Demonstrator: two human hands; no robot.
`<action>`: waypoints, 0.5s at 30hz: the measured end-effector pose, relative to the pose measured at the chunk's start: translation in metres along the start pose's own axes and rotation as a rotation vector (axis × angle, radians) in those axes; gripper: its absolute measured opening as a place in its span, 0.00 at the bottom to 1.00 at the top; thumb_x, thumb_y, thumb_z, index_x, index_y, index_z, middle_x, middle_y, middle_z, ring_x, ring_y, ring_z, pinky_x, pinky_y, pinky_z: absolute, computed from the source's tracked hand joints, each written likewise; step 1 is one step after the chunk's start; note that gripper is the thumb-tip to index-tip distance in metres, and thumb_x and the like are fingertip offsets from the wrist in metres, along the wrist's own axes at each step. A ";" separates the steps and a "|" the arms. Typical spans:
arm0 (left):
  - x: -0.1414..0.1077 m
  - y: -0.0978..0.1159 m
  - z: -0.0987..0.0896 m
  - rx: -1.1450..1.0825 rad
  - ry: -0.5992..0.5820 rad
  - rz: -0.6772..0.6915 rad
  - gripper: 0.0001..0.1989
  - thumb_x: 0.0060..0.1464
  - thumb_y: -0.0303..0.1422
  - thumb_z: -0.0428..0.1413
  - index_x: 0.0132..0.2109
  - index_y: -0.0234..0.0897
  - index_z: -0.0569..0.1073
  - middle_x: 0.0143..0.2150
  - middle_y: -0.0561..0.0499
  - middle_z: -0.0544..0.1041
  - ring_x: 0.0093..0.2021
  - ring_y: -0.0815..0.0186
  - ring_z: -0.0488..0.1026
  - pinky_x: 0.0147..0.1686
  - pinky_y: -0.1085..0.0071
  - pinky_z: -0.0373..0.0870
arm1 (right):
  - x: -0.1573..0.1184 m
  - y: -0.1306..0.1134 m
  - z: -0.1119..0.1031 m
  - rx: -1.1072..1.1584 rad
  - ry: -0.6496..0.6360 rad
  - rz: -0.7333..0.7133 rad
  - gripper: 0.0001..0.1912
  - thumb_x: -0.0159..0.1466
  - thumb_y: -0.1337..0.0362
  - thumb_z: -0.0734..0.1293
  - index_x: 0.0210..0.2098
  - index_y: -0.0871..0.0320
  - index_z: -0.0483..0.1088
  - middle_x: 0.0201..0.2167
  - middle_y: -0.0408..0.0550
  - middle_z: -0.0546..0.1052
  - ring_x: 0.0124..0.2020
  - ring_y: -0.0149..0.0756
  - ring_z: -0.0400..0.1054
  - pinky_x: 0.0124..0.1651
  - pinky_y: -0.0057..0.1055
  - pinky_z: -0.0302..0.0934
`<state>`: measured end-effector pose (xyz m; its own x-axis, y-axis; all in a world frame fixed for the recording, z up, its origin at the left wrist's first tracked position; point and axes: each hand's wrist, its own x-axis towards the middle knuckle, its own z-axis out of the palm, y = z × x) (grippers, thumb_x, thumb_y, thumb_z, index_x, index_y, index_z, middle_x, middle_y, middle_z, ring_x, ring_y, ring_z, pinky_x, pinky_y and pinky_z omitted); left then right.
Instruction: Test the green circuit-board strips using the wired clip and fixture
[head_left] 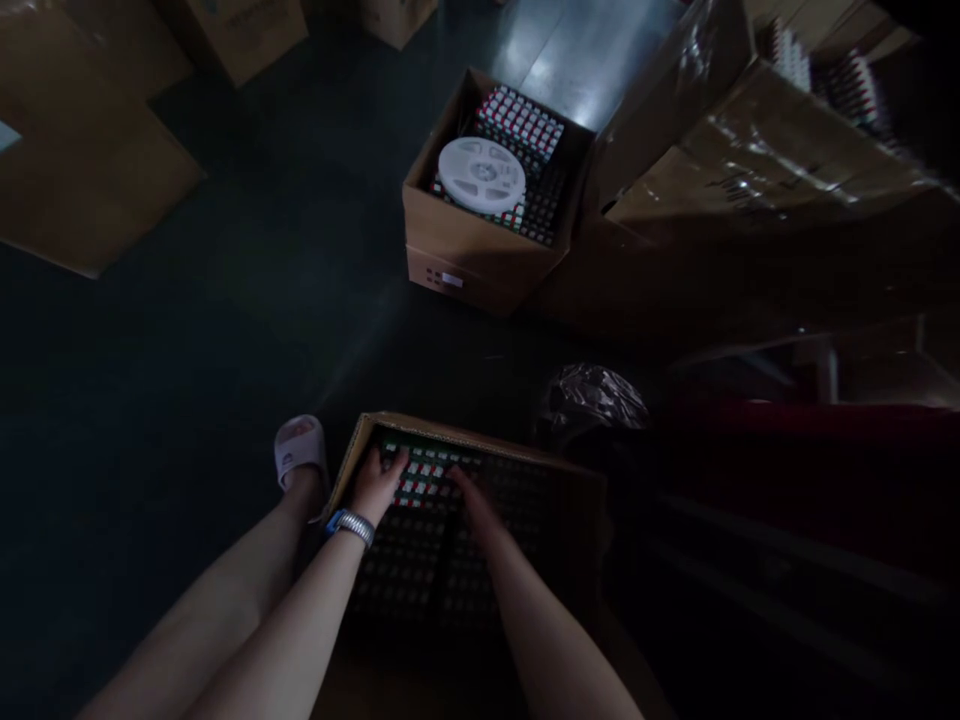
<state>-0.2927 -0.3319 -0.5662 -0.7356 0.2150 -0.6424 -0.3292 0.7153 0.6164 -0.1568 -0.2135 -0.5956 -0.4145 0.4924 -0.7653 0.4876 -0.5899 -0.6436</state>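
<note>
An open cardboard box (450,430) stands low in front of me, filled with rows of small white, red and green parts. Inside it, at the far left, my left hand (377,482) grips the left end of a green block of parts (424,478), thumb along its top. My right hand (476,500) is at the block's right end, fingers pointing down and partly hidden in shadow. Between both hands the block lies roughly level. A metal-banded watch (354,525) is on my left wrist.
Another open box (487,255) farther off holds similar parts and a white reel (481,175). Large cartons (675,200) stand at the right, more (82,140) at the upper left. A dark plastic bag (596,395) lies beyond the near box; my sandalled foot (298,450) is left.
</note>
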 end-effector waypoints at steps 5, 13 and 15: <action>-0.004 0.005 0.005 0.079 0.097 0.119 0.33 0.56 0.36 0.56 0.66 0.32 0.58 0.68 0.37 0.60 0.68 0.55 0.57 0.66 0.62 0.54 | 0.000 -0.006 0.012 -0.185 0.172 -0.247 0.18 0.55 0.57 0.68 0.45 0.57 0.75 0.51 0.53 0.77 0.58 0.48 0.66 0.63 0.41 0.55; -0.050 0.031 -0.029 0.174 0.012 0.300 0.27 0.56 0.36 0.54 0.63 0.38 0.64 0.62 0.43 0.69 0.62 0.56 0.67 0.63 0.59 0.62 | -0.018 0.012 0.019 -0.291 0.154 -0.393 0.18 0.57 0.63 0.64 0.46 0.57 0.74 0.44 0.51 0.79 0.58 0.46 0.66 0.63 0.41 0.56; -0.064 0.035 -0.041 0.079 -0.023 0.428 0.26 0.56 0.38 0.53 0.62 0.41 0.66 0.61 0.46 0.71 0.60 0.58 0.68 0.62 0.60 0.64 | -0.015 0.009 0.026 -0.286 0.151 -0.368 0.18 0.56 0.64 0.66 0.46 0.56 0.74 0.43 0.51 0.80 0.57 0.47 0.67 0.61 0.40 0.58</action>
<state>-0.2818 -0.3479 -0.4849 -0.7820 0.5175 -0.3474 0.0494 0.6071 0.7931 -0.1659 -0.2429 -0.5902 -0.4929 0.7352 -0.4653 0.5300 -0.1704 -0.8307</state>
